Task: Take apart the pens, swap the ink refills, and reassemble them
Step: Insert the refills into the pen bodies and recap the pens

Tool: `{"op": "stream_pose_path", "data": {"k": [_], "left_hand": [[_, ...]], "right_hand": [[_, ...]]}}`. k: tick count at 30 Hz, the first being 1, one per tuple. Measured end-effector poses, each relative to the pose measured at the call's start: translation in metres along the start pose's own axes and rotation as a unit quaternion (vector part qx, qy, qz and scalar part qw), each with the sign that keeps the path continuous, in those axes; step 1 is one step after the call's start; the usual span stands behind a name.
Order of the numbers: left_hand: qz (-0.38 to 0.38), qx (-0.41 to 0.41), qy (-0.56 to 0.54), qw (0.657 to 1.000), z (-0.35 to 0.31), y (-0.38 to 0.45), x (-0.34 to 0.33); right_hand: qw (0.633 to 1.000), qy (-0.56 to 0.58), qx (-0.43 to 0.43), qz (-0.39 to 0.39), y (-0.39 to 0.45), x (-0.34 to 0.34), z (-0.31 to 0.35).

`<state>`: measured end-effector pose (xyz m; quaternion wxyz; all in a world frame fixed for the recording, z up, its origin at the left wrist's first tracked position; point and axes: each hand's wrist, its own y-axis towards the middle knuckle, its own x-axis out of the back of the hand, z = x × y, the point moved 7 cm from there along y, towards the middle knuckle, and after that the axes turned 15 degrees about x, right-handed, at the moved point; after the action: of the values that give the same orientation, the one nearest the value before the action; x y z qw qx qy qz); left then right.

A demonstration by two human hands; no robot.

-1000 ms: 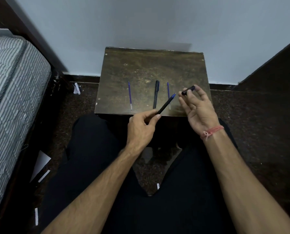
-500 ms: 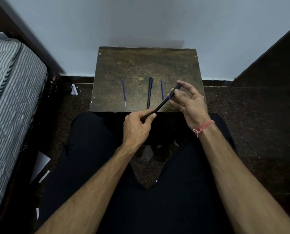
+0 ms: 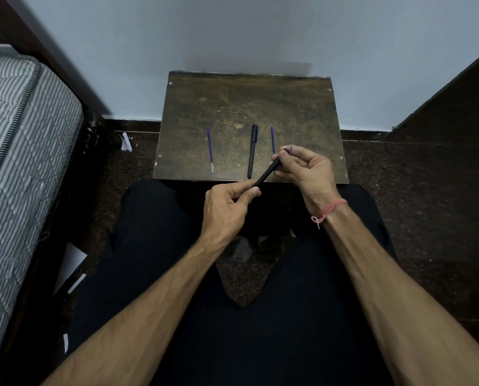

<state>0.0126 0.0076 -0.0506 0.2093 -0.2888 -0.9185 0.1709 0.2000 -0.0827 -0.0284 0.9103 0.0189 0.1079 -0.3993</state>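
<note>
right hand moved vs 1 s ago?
Yes. The right hand has closed in toward the held pen and now grips its far end over the table's near edge; earlier it was open, holding a small black piece apart from the tip.

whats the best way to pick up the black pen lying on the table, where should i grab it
Pinch the black pen at mid-barrel from above, thumb on one long side and fingers on the other. It lies flat on the small table, pointing away from you, and both sides are open: the blue refill on the left and the one on the right lie well apart from it.
</note>
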Motion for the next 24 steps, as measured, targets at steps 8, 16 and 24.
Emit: {"op": "stream_pose_path", "data": {"k": [8, 16, 24], "left_hand": [[0.012, -0.021, -0.056, 0.998, -0.011, 0.004, -0.002], [-0.039, -0.008, -0.082, 0.996, -0.011, 0.010, 0.003], [-0.064, 0.021, -0.101, 0.993, -0.006, 0.015, 0.008]], "right_hand": [[0.998, 0.054, 0.010, 0.004, -0.005, -0.020, 0.004], [0.996, -0.087, 0.030, 0.014, -0.002, -0.042, -0.008], [0.992, -0.103, 0.042, -0.059, 0.001, -0.038, -0.007]]}}
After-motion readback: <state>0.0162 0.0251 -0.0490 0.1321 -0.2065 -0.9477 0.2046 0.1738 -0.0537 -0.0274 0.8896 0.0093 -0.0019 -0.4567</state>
